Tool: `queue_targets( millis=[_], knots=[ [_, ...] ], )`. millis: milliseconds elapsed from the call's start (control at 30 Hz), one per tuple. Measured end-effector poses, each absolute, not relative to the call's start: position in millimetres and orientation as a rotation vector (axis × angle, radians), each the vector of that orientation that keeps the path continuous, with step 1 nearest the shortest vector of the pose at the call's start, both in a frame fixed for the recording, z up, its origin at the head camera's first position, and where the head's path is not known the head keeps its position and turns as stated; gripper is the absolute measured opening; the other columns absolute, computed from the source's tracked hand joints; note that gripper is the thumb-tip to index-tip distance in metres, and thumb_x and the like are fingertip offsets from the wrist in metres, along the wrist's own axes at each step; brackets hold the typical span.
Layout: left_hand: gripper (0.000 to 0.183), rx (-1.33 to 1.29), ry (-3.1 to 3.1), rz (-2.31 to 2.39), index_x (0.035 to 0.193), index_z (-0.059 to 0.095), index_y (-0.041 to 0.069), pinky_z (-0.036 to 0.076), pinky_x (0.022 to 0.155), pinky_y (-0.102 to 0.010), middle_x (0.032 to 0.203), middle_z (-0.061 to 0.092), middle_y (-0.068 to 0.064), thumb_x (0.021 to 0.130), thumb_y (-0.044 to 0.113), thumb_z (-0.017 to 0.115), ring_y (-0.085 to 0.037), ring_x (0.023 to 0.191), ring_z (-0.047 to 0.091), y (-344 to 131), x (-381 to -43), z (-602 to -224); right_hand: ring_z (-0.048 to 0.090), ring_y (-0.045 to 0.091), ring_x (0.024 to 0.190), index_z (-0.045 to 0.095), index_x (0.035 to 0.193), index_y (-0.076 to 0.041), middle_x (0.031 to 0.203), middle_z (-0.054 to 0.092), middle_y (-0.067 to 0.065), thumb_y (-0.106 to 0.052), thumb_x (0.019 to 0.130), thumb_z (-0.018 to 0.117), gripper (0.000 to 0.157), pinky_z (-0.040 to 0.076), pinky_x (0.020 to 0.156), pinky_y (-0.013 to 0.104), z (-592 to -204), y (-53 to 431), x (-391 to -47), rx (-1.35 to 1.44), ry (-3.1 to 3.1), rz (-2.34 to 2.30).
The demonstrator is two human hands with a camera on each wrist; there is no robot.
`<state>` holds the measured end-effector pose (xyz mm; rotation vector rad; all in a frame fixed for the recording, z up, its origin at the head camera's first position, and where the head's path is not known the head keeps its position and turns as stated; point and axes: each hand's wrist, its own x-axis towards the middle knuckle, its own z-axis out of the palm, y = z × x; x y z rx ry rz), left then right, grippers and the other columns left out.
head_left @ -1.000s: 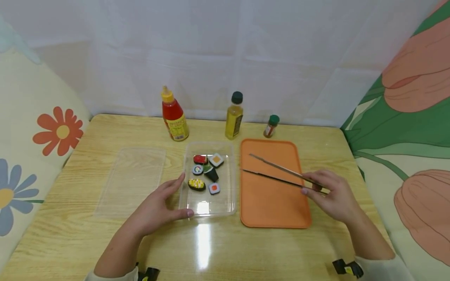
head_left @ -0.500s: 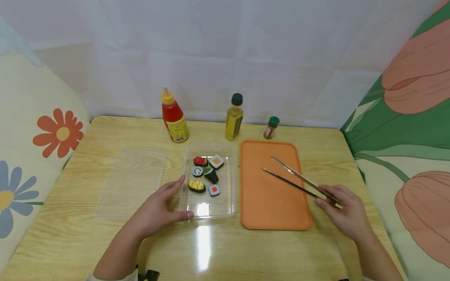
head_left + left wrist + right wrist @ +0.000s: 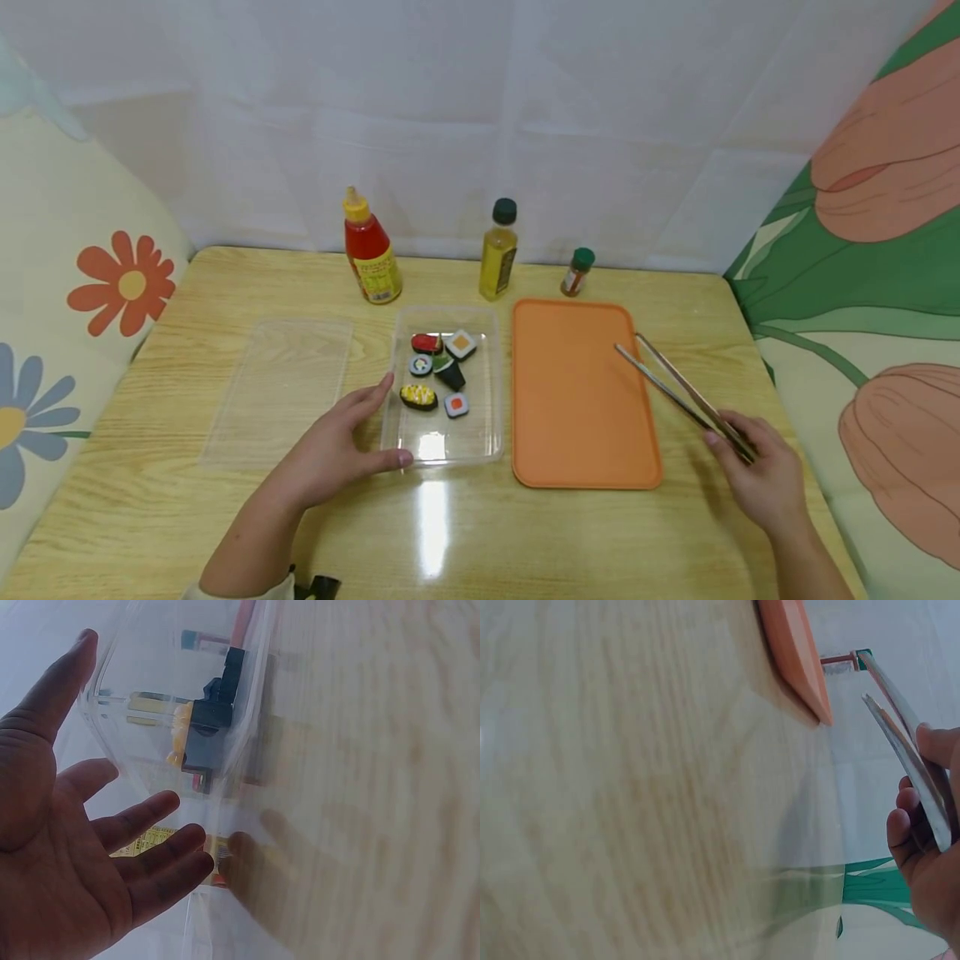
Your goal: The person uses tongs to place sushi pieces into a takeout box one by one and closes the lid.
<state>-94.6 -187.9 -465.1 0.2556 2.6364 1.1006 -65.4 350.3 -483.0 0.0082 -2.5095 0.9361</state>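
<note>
My left hand (image 3: 333, 458) rests at the left side of a clear plastic container (image 3: 474, 437), fingers extended, its thumb at the front left corner. Inside lie several small sushi pieces, among them a yellow-topped one (image 3: 418, 397), a dark cone-shaped hand roll (image 3: 452, 375) and a square one with an orange centre (image 3: 456, 405). In the left wrist view the left hand (image 3: 90, 847) has its palm showing and fingers spread by the container wall. Metal tongs (image 3: 684, 384) are held by my right hand (image 3: 768, 479), tips apart with nothing between them, over the tray's right edge.
An orange tray (image 3: 581, 408) lies right of the container, a clear flat lid (image 3: 277, 392) left of it. Behind stand a red sauce bottle (image 3: 372, 254), an oil bottle (image 3: 498, 258) and a small green-capped jar (image 3: 577, 272). A white cloth (image 3: 450, 108) hangs behind the table.
My right hand has moved right and toward me with the tongs, from over the tray to its right edge. The tong tips have come closer together. My left hand stays put.
</note>
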Motion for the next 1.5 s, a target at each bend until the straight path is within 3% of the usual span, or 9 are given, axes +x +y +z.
queue_targets(
  millis=[267, 500, 600, 867, 967, 1100, 1500],
  knots=[
    [0.111, 0.254, 2.636, 1.108, 0.166, 0.027, 0.024, 0.031, 0.113, -0.071, 0.161, 0.037, -0.020, 0.078, 0.058, 0.086, -0.051, 0.144, 0.036, -188.6, -94.3, -466.0, 0.049, -0.010, 0.089, 0.074, 0.119, 0.001, 0.105, 0.072, 0.018, -0.010, 0.090, 0.080, 0.031, 0.039, 0.073, 0.015, -488.5, 361.0, -60.6, -0.261, -2.609, 0.882],
    [0.112, 0.252, 2.648, 1.102, 0.166, 0.026, 0.026, 0.031, 0.113, -0.071, 0.161, 0.037, -0.019, 0.078, 0.060, 0.086, -0.051, 0.144, 0.037, -189.0, -93.6, -465.8, 0.062, 0.035, 0.108, 0.069, 0.127, 0.003, 0.119, 0.068, 0.027, -0.021, 0.098, 0.073, 0.038, 0.040, 0.080, 0.026, -489.6, 367.2, -59.8, -0.413, -2.714, 0.891],
    [0.112, 0.253, 2.649, 1.103, 0.166, 0.026, 0.026, 0.031, 0.113, -0.071, 0.161, 0.037, -0.019, 0.078, 0.060, 0.086, -0.051, 0.144, 0.036, -188.9, -93.7, -466.3, 0.061, 0.042, 0.111, 0.066, 0.129, 0.005, 0.121, 0.065, 0.029, -0.023, 0.100, 0.071, 0.041, 0.040, 0.081, 0.030, -490.5, 370.4, -60.0, -0.456, -2.743, 0.897],
    [0.112, 0.259, 2.650, 1.108, 0.166, 0.026, 0.026, 0.031, 0.113, -0.071, 0.160, 0.038, -0.019, 0.077, 0.060, 0.086, -0.051, 0.144, 0.037, -189.2, -93.0, -465.3, 0.058, 0.048, 0.119, 0.061, 0.135, 0.006, 0.129, 0.061, 0.033, -0.028, 0.102, 0.067, 0.047, 0.045, 0.094, 0.053, -493.4, 375.5, -61.5, -0.529, -2.789, 0.936],
    [0.112, 0.259, 2.649, 1.112, 0.166, 0.027, 0.026, 0.031, 0.113, -0.071, 0.160, 0.038, -0.019, 0.078, 0.059, 0.086, -0.051, 0.144, 0.037, -188.9, -92.6, -464.4, 0.062, 0.044, 0.113, 0.064, 0.132, 0.004, 0.125, 0.066, 0.030, -0.032, 0.101, 0.070, 0.048, 0.049, 0.087, 0.043, -495.2, 377.8, -61.5, -0.537, -2.821, 0.902],
    [0.112, 0.262, 2.652, 1.107, 0.166, 0.027, 0.025, 0.031, 0.113, -0.071, 0.160, 0.038, -0.020, 0.078, 0.059, 0.086, -0.051, 0.144, 0.037, -188.4, -92.7, -463.8, 0.067, 0.035, 0.099, 0.068, 0.128, 0.001, 0.113, 0.073, 0.023, -0.039, 0.096, 0.075, 0.052, 0.046, 0.071, 0.028, -497.8, 380.6, -62.3, -0.552, -2.897, 0.849],
    [0.112, 0.266, 2.650, 1.090, 0.166, 0.026, 0.025, 0.032, 0.113, -0.071, 0.160, 0.038, -0.020, 0.078, 0.061, 0.085, -0.051, 0.144, 0.037, -188.7, -94.4, -464.3, 0.067, 0.036, 0.098, 0.065, 0.129, 0.004, 0.113, 0.071, 0.023, -0.046, 0.095, 0.073, 0.060, 0.050, 0.076, 0.040, -494.6, 382.1, -66.5, -0.524, -3.012, 0.825]
  ],
)
